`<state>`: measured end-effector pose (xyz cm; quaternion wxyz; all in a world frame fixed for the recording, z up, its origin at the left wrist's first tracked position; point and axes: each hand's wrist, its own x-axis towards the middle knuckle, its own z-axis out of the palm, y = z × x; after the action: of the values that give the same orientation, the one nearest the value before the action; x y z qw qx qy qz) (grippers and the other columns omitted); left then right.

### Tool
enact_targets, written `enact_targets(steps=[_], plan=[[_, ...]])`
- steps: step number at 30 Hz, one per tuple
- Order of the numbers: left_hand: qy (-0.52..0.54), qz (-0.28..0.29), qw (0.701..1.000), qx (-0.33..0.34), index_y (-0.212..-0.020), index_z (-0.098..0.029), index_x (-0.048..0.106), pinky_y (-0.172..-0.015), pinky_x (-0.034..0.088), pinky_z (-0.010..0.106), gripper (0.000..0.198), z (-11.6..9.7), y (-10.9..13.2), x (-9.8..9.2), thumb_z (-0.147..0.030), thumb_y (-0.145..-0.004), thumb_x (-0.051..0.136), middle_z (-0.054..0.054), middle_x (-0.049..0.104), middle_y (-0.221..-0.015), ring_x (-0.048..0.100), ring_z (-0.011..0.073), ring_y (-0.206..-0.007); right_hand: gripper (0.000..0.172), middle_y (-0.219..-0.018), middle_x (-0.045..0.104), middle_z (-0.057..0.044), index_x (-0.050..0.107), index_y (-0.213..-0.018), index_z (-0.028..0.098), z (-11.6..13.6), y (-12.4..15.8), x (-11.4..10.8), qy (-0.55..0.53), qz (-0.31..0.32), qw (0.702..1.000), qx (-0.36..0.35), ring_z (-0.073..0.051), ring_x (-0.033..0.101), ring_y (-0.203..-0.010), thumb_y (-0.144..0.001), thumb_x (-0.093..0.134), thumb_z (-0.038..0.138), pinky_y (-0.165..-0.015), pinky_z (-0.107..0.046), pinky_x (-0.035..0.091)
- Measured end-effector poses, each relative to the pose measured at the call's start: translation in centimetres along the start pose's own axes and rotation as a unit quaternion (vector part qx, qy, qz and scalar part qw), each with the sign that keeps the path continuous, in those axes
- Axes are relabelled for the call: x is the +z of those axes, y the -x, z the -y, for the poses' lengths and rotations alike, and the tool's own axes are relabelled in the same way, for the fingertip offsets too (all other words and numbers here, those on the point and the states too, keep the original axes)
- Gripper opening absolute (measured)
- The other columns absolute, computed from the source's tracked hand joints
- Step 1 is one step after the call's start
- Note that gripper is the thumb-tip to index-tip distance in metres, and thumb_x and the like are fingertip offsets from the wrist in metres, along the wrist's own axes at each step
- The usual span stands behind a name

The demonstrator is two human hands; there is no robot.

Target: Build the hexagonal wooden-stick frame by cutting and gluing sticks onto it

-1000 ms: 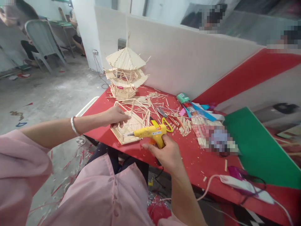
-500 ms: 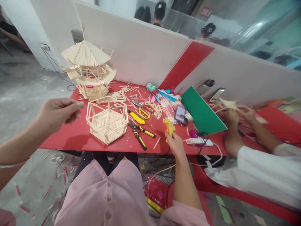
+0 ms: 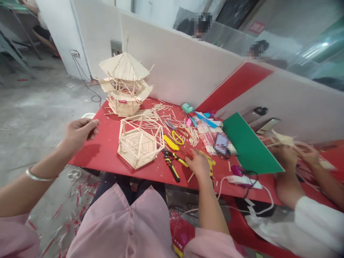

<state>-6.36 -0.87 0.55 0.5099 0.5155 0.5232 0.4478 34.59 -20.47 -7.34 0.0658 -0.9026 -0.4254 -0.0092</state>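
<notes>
My left hand hovers over the left edge of the red table, its fingers curled into a loose pinch with nothing visible in them. It is a short way left of a hexagonal stick frame. My right hand lies low on the table near the front edge, its fingers closed over a yellow glue gun that rests on its side. Black-and-yellow pliers lie just left of that hand.
A stick pagoda model stands at the back left. Loose sticks, yellow scissors, a yellow cutter and stick packets litter the middle. A green board and white power strip lie right. A co-worker's hands work at far right.
My right hand has brought the glue gun from the stick frame to the right and laid it down on the table. My left hand has lifted off the frame and drawn back left.
</notes>
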Motion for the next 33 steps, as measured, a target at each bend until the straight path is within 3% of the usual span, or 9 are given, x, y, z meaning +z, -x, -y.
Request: enact_targets(steps=[3,5,8,11,16,22,27,33], plan=[[0.018,0.013,0.999,0.024,-0.069,-0.016,0.066,-0.044,0.035,0.021,0.017,0.4,-0.8,0.6,-0.03,-0.076,0.069,-0.003,0.06,-0.053,0.047,0.0071,-0.044,0.027,-0.102,0.07,-0.014,0.074,-0.102,0.016,2.1,-1.0,0.9,0.0,0.001,1.0,-0.013,-0.023,0.062,-0.098,-0.085,0.054,0.022,-0.084,-0.032,0.044],[0.027,0.022,0.999,0.04,-0.067,-0.016,0.066,-0.042,0.034,0.021,0.018,0.5,-1.1,1.1,-0.033,-0.074,0.07,-0.002,0.061,-0.055,0.048,0.0075,-0.044,0.028,-0.095,0.071,-0.015,0.075,-0.097,0.014,2.5,-1.1,0.8,-0.004,-0.014,1.0,0.009,-0.024,0.065,-0.088,-0.088,0.05,0.024,-0.077,-0.033,0.045],[0.018,0.048,0.996,0.068,-0.071,-0.016,0.07,-0.043,0.035,0.021,0.018,0.3,-1.7,1.9,-0.035,-0.071,0.072,-0.001,0.06,-0.055,0.048,0.0079,-0.045,0.037,-0.088,0.072,-0.015,0.07,-0.111,0.013,2.3,0.0,-0.4,-0.022,-0.049,0.998,0.043,-0.024,0.066,-0.08,-0.093,0.043,0.03,-0.072,-0.034,0.045],[0.023,0.087,0.993,0.077,-0.079,-0.016,0.073,-0.044,0.035,0.02,0.024,0.3,-3.5,2.9,-0.038,-0.07,0.073,-0.002,0.056,-0.05,0.046,0.008,-0.044,0.046,-0.093,0.072,-0.013,0.063,-0.123,0.013,2.6,1.9,-2.1,-0.096,-0.103,0.989,0.045,-0.023,0.067,-0.083,-0.097,0.037,0.04,-0.075,-0.033,0.047],[0.1,0.184,0.976,0.062,-0.08,-0.014,0.073,-0.043,0.031,0.02,0.037,1.7,-7.4,5.7,-0.049,-0.069,0.075,-0.002,0.054,-0.052,0.044,0.0071,-0.044,0.054,-0.093,0.072,-0.009,0.064,-0.121,0.018,7.3,4.0,-4.9,-0.276,-0.146,0.949,-0.041,-0.021,0.066,-0.084,-0.097,0.031,0.054,-0.076,-0.034,0.05],[0.164,0.222,0.959,0.06,-0.084,-0.016,0.076,-0.044,0.024,0.021,0.041,3.7,-8.5,7.4,-0.054,-0.07,0.075,-0.004,0.045,-0.05,0.038,0.0061,-0.046,0.042,-0.108,0.066,-0.008,0.065,-0.123,0.024,13.6,4.2,-7.1,-0.267,-0.176,0.938,-0.131,-0.02,0.063,-0.098,-0.097,0.042,0.048,-0.086,-0.035,0.05],[0.176,0.24,0.952,0.07,-0.081,-0.016,0.076,-0.045,0.023,0.023,0.041,3.9,-8.0,7.1,-0.056,-0.074,0.071,-0.003,0.043,-0.054,0.035,0.0069,-0.048,0.039,-0.113,0.062,-0.008,0.06,-0.13,0.026,15.5,3.8,-6.1,-0.27,-0.161,0.932,-0.177,-0.02,0.06,-0.107,-0.097,0.046,0.04,-0.091,-0.036,0.049],[0.212,0.224,0.949,0.069,-0.072,-0.016,0.074,-0.044,0.021,0.023,0.04,3.3,-7.2,7.4,-0.055,-0.07,0.075,-0.005,0.04,-0.048,0.031,0.0058,-0.044,0.038,-0.111,0.06,-0.006,0.058,-0.132,0.029,16.6,2.7,-5.9,-0.225,-0.171,0.926,-0.251,-0.02,0.057,-0.107,-0.096,0.051,0.035,-0.096,-0.038,0.046]])
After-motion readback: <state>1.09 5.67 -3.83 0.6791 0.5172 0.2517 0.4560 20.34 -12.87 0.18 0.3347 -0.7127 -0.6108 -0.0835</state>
